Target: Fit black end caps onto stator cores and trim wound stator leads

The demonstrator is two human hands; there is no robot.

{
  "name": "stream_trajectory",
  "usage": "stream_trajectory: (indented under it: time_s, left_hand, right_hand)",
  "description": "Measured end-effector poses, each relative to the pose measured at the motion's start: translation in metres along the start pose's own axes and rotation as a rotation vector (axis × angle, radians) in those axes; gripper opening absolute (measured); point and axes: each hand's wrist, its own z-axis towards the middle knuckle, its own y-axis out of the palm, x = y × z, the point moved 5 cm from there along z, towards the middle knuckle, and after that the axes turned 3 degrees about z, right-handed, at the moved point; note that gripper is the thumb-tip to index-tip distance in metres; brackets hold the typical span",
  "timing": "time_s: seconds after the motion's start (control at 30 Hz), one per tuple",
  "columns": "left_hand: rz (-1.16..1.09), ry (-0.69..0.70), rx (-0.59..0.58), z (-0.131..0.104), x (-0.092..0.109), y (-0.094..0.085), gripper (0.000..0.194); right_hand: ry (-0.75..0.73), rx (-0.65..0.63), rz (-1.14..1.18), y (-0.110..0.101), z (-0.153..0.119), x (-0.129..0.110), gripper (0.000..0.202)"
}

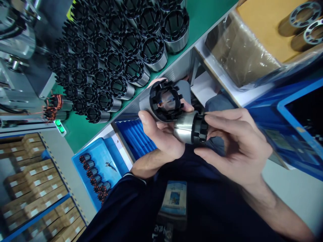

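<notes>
Two metal cylinders with black toothed rims are in my hands. My left hand (pixel 161 137) is wrapped round the larger-looking cylinder (pixel 145 102), whose open toothed end faces up and to the right, its thumb along the near side. Just below and right of it lies a second cylinder (pixel 184 127) on its side, against the left palm. My right hand (pixel 237 141) grips its black toothed end (pixel 201 128) between fingers and thumb. The two cylinders appear to touch.
Rows of similar cylinders (pixel 152 53) stand on the green table (pixel 78 134). A blue tray (pixel 111 154) with wound parts sits lower left. At upper right are a plastic-lined box (pixel 242 53) and a blue machine (pixel 297 117). Cartons (pixel 37 181) fill shelves at left.
</notes>
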Motion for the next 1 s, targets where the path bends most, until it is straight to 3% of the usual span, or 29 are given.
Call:
stream_trajectory:
  time_s: [0.13,0.23,0.53,0.63,0.77,0.9,1.0]
  left_hand:
    - [0.055,-0.118,0.101,-0.004,-0.010,-0.005,0.097]
    - [0.067,-0.091,0.132,-0.007,-0.014,-0.010,0.099]
    - [0.108,-0.080,-0.019,-0.007,-0.010,-0.002,0.111]
    - [0.118,-0.044,-0.016,-0.008,-0.011,-0.002,0.098]
    - [0.104,-0.068,-0.087,-0.009,-0.022,-0.010,0.065]
    - [0.004,-0.207,-0.155,-0.014,-0.021,-0.021,0.048]
    - [0.029,-0.259,-0.227,-0.014,-0.010,-0.030,0.038]
  right_hand:
    - [0.001,-0.023,-0.007,-0.001,-0.002,-0.002,0.083]
    - [-0.031,0.014,-0.021,-0.003,-0.002,-0.001,0.079]
    - [-0.085,-0.037,-0.046,-0.002,-0.005,0.002,0.081]
    - [-0.084,-0.074,-0.099,0.012,-0.007,0.007,0.077]
    - [-0.148,-0.051,-0.236,0.024,-0.009,0.025,0.081]
    - [-0.157,0.056,-0.216,0.007,-0.009,0.037,0.056]
    - [-0.148,0.030,-0.256,-0.012,-0.010,0.032,0.061]
